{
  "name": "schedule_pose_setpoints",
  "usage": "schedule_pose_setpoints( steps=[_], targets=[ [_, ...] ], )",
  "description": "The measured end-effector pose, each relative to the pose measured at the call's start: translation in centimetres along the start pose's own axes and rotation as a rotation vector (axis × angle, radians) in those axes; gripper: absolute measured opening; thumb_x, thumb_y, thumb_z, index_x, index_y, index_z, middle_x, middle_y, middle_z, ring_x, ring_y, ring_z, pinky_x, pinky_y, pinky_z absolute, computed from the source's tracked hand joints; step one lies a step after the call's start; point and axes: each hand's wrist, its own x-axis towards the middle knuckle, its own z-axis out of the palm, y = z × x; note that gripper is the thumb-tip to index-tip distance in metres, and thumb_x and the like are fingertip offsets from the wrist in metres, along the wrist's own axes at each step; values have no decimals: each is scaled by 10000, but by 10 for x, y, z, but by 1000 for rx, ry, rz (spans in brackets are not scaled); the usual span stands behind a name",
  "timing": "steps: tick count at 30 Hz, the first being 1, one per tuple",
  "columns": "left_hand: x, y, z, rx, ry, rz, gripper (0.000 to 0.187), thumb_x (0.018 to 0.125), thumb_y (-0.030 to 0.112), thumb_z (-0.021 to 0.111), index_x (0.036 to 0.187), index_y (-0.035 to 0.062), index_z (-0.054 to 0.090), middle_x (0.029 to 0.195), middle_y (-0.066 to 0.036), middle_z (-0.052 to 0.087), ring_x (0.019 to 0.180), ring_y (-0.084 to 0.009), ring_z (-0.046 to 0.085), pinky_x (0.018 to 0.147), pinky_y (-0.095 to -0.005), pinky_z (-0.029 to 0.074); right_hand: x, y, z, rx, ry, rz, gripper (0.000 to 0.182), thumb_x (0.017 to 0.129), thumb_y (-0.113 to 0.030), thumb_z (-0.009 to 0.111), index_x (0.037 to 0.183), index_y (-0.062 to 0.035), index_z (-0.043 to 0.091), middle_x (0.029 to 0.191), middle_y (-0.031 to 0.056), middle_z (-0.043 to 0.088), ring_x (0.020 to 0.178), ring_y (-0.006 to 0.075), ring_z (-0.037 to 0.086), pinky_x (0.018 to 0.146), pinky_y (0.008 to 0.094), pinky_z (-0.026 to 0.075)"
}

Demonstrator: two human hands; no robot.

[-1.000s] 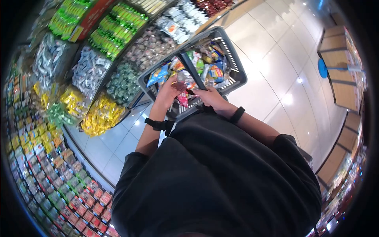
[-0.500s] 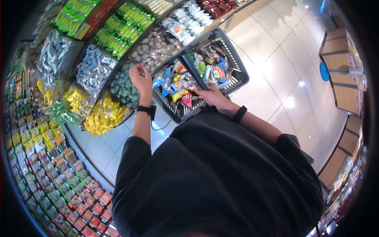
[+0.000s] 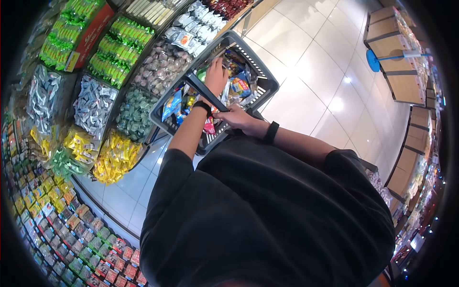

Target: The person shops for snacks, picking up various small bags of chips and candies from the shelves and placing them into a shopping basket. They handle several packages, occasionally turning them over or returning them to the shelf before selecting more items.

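A dark grey shopping basket [image 3: 264, 71] holds many colourful snack packets, among them a blue packet [image 3: 171, 106] and an orange-and-blue packet [image 3: 240, 87]. My right hand [image 3: 237, 118] grips the near end of its thick handle [image 3: 203, 88]. Across the handle reaches my left hand [image 3: 216, 79], which is over the packets in the far half of the basket. Its fingers are stretched downward and look slightly apart; I see nothing held, though the fingertips are partly hidden. Both wrists wear black bands.
Left of the basket are bins of wrapped goods: dark green pieces [image 3: 136, 112], purplish pieces [image 3: 160, 67], yellow packets [image 3: 116, 157] and silver packets [image 3: 93, 103]. Shelves of small packs [image 3: 91, 234] curve along the lower left. Tiled floor [image 3: 330, 76] and wooden display units [image 3: 385, 36] lie to the right.
My left hand has moved right, from above the bins of wrapped pieces to inside the basket, across the handle. My right hand keeps its grip. The whole view has shifted slightly.
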Motion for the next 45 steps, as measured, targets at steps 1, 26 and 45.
schedule_pose_setpoints(
  steps=[1,26,45],
  targets=[
    [4,-4,6,85,-32,-43,454,885,82,581,1316,-21,483,1366,-202,495,1269,-386,471,1032,-462,432,-4,-1,3,-3,7,12,257,899,-312,702,884,-56,675,628,-42,489,508,63,391,471,269,277],
    [-96,40,-116,-571,-258,-470,353,813,50,781,1111,-8,600,955,-95,720,817,-120,671,712,-253,535,-3,2,-16,78,-38,-33,223,894,-289,704,903,-71,660,618,-43,477,457,62,394,413,262,255],
    [-91,26,-149,57,365,-109,149,836,-36,606,978,9,618,892,-147,608,813,-305,582,728,-389,467,-12,1,-17,134,-39,-13,234,896,-270,703,848,-56,620,611,-36,437,460,66,344,409,263,237]
  ],
)
